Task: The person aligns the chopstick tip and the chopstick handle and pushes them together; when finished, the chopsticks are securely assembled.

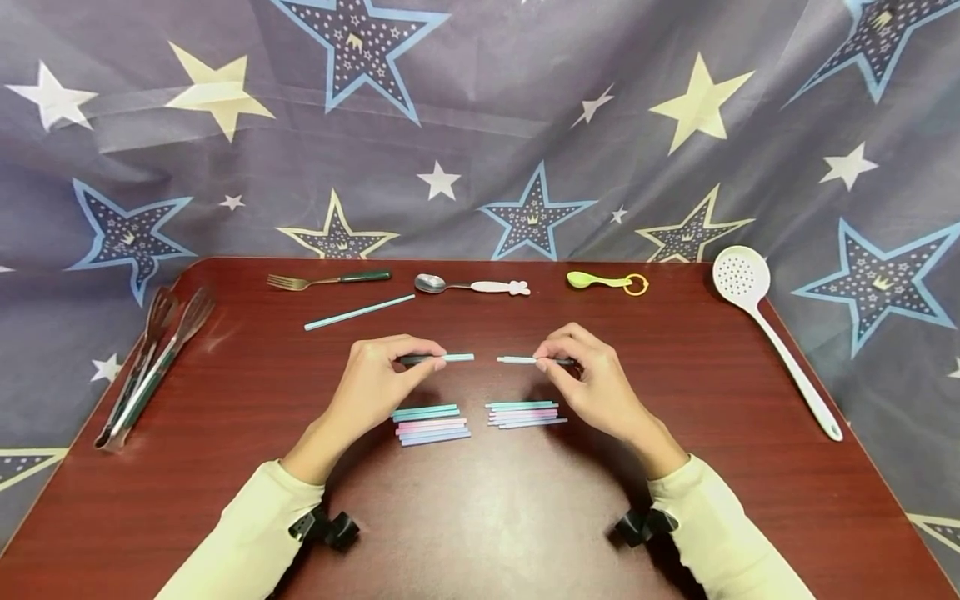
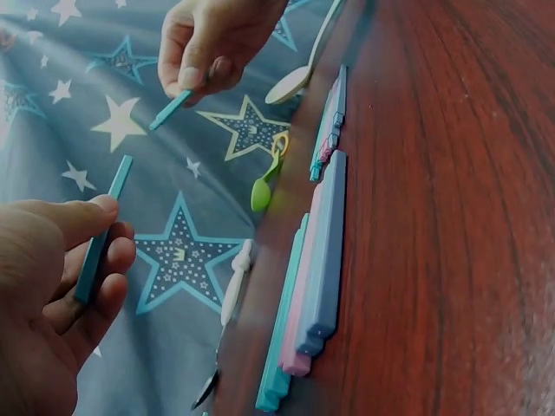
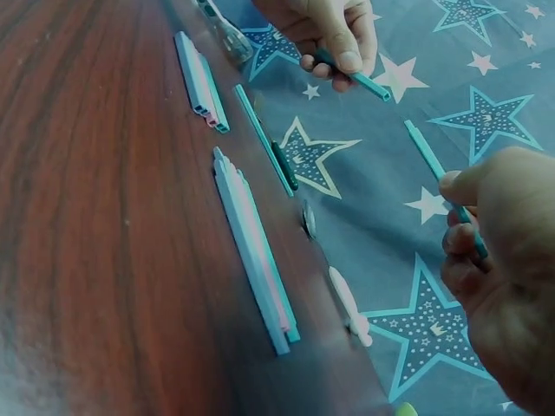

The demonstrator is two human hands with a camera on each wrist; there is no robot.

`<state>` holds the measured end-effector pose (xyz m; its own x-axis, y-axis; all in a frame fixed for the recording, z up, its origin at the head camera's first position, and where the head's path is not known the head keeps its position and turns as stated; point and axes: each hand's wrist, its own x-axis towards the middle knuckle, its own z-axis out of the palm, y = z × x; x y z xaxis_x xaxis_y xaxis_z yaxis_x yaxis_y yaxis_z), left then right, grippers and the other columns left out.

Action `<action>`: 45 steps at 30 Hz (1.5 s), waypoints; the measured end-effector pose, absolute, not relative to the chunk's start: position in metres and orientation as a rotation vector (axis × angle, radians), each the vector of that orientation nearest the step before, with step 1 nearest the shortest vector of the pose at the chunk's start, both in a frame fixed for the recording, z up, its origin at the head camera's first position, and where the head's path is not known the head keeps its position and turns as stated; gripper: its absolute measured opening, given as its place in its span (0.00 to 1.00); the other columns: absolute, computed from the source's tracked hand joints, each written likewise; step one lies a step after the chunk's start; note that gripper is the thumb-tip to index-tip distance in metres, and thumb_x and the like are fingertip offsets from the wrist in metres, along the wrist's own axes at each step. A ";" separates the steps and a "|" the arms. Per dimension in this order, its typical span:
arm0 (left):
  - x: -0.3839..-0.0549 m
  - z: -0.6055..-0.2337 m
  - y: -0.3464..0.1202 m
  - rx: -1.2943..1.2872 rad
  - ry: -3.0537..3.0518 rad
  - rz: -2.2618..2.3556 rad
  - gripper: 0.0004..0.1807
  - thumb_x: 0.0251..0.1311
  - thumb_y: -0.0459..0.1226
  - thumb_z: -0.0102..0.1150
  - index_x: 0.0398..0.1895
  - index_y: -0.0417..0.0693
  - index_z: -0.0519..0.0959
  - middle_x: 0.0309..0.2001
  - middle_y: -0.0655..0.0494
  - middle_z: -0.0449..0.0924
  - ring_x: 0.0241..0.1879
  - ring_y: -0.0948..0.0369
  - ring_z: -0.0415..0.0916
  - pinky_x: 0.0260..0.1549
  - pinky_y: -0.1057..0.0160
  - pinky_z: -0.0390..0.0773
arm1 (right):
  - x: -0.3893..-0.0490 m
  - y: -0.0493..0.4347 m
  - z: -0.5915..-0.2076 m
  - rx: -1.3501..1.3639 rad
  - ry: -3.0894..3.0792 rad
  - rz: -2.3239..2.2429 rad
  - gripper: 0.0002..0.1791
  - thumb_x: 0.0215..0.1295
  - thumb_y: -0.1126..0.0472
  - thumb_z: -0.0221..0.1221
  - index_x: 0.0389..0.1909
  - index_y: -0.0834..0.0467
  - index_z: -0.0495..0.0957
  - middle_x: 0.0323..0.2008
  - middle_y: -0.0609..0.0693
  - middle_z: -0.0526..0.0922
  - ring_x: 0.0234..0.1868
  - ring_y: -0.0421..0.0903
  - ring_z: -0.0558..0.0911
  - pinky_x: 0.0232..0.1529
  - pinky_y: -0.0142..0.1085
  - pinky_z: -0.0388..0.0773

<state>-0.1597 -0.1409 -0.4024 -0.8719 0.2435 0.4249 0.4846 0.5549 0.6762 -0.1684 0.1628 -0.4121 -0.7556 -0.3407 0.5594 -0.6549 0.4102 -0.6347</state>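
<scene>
My left hand (image 1: 382,371) pinches a teal plastic stick (image 1: 459,357) between thumb and fingers. Opposite it, my right hand (image 1: 592,375) pinches another teal stick (image 1: 517,360). The two sticks point end to end with a gap between them, raised above the table. In the right wrist view, the left hand's stick (image 3: 375,87) shows a hollow square end, while the right hand's stick (image 3: 420,139) has a narrower tip. Below the hands lie a left row of teal, pink and blue sticks (image 1: 431,428) and a similar right row (image 1: 525,414).
A longer teal stick (image 1: 360,312) lies farther back. Along the far edge are a fork (image 1: 330,281), a spoon (image 1: 472,286) and a small green spoon (image 1: 597,281). Metal tongs (image 1: 153,367) lie at left, a white skimmer (image 1: 780,342) at right. A starry cloth (image 1: 480,125) hangs behind.
</scene>
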 end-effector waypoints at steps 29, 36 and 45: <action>-0.150 -0.397 -0.129 -0.643 -2.516 -1.278 0.05 0.59 0.38 0.75 0.36 0.58 0.90 0.34 0.64 0.89 0.22 0.70 0.73 0.25 0.71 0.75 | -0.161 0.152 -0.411 0.915 -2.277 1.283 0.08 0.63 0.73 0.68 0.35 0.56 0.85 0.35 0.46 0.84 0.34 0.39 0.77 0.33 0.26 0.70; -0.151 -0.397 -0.130 -0.654 -2.524 -1.273 0.04 0.60 0.38 0.75 0.36 0.59 0.90 0.33 0.65 0.89 0.21 0.70 0.70 0.24 0.71 0.73 | -0.160 0.151 -0.411 0.917 -2.267 1.284 0.08 0.62 0.73 0.68 0.35 0.56 0.85 0.35 0.46 0.84 0.32 0.39 0.76 0.31 0.29 0.71; -0.150 -0.398 -0.130 -0.686 -2.507 -1.276 0.04 0.60 0.38 0.74 0.36 0.58 0.90 0.32 0.65 0.88 0.19 0.68 0.67 0.21 0.71 0.70 | -0.160 0.150 -0.412 0.929 -2.247 1.285 0.09 0.60 0.74 0.69 0.35 0.56 0.85 0.35 0.47 0.84 0.31 0.38 0.75 0.30 0.26 0.69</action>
<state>-0.1499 -0.1303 -0.3976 -0.8595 0.2967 0.4162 0.5111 0.5070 0.6941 -0.1596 0.1502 -0.4123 -0.7049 -0.3533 0.6151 -0.7093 0.3601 -0.6060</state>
